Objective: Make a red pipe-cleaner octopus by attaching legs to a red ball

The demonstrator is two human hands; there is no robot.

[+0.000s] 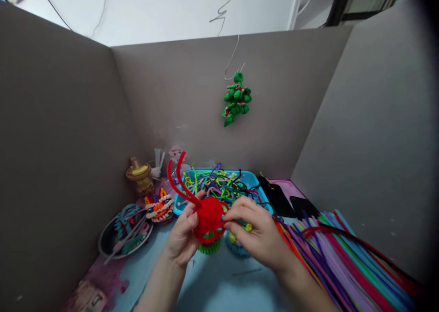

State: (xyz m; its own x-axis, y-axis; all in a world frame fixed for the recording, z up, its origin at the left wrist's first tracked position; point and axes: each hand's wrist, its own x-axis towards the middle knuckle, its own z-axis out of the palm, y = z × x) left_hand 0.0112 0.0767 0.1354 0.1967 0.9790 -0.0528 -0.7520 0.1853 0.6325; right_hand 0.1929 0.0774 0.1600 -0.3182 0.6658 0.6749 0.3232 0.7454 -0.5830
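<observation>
Between my two hands is a red fuzzy piece of pipe cleaner work (210, 214), a rounded body with two long stems standing up to the left and loops at its right and lower side. My left hand (184, 233) grips its left side between thumb and fingers. With thumb and fingertips pinched, my right hand (255, 229) holds a red loop at the right edge. Behind and below the red piece, a green ridged item (210, 248) and a blue ridged item (238, 248) rest on the light blue table surface (209, 289), partly hidden.
A blue tray (266, 202) of tangled pipe cleaner scraps stands behind my hands. Long coloured pipe cleaners (346, 252) lie at right. A metal bowl (103, 245) with tools and an orange-and-cream craft piece (160, 207) sit left. A green ornament (237, 99) hangs on the grey partition (171, 88).
</observation>
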